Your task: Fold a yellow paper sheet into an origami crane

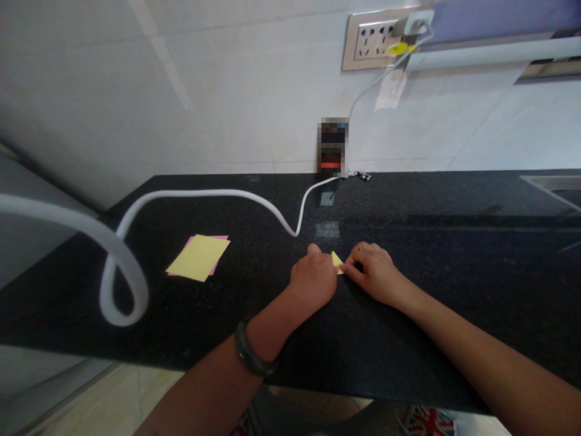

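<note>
A small piece of folded yellow paper (336, 261) lies on the dark countertop between my two hands, and only a pointed part of it shows. My left hand (314, 275) is closed over its left side, with a dark bangle (252, 352) on that wrist. From the right, my right hand (373, 271) pinches the paper's edge between thumb and finger. Farther left, a yellow square sheet (198, 258) rests on top of a pink sheet (222, 238), of which only edges can be seen.
A white flexible tube (204, 194) loops along the left of the black speckled countertop (254, 303) to a phone-like device (333, 147) against the tiled wall. A cable (363, 94) rises from there to a wall socket (373, 40). A sink edge (551, 188) shows at far right.
</note>
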The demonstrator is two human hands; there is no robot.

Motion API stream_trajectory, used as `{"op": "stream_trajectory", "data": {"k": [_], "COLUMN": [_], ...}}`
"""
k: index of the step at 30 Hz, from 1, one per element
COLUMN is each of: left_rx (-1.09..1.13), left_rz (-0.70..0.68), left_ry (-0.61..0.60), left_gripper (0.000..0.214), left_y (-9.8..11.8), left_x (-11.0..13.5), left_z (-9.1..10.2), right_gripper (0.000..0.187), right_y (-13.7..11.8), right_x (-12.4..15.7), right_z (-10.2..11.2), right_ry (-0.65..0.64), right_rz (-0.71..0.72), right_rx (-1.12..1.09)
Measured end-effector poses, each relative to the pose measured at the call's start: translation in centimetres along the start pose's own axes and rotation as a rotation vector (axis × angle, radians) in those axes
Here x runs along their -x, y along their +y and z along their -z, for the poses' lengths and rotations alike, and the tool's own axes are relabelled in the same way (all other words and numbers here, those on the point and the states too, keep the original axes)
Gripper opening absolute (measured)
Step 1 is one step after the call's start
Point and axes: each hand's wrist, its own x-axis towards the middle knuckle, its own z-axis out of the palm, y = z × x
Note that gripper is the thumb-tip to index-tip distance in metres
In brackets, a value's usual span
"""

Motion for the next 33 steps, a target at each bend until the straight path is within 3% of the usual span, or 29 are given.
{"op": "stream_trajectory", "data": {"k": [10, 18, 24, 28, 31, 33], "left_rx": [-0.005, -0.036, -0.011, 0.047, 0.144, 0.268], "left_rz": [0.073, 0.038, 0.022, 0.019, 0.004, 0.000], "left_ry": [0.044, 0.035, 0.016, 0.014, 0.064, 0.130], "left_gripper": [0.035, 0.035, 0.032, 0.029, 0.027, 0.023], "left_y": [0.2, 0.2, 0.3, 0.2, 0.0, 0.0], "left_x": [0.5, 0.5, 0.7, 0.8, 0.8, 0.7], "left_z": [0.3, 0.0, 0.3, 0.3, 0.3, 0.3], "right_gripper": [0.023, 0.013, 0.004, 0.008, 0.010, 0.012], "right_y": [0.7, -0.3, -1.1, -1.2, -1.2, -1.1], "right_x": [0.0, -0.1, -0.8, -0.8, -0.6, -0.4], "right_z": [-0.3, 0.2, 0.8, 0.9, 1.0, 1.1], "right_ry": [0.027, 0.010, -0.084, -0.100, -0.081, -0.029], "right_rz": [-0.048, -0.085, -0.207, -0.195, -0.188, -0.233], "right_rx": [0.021, 0.046, -0.138, -0.227, -0.311, -0.480]}}
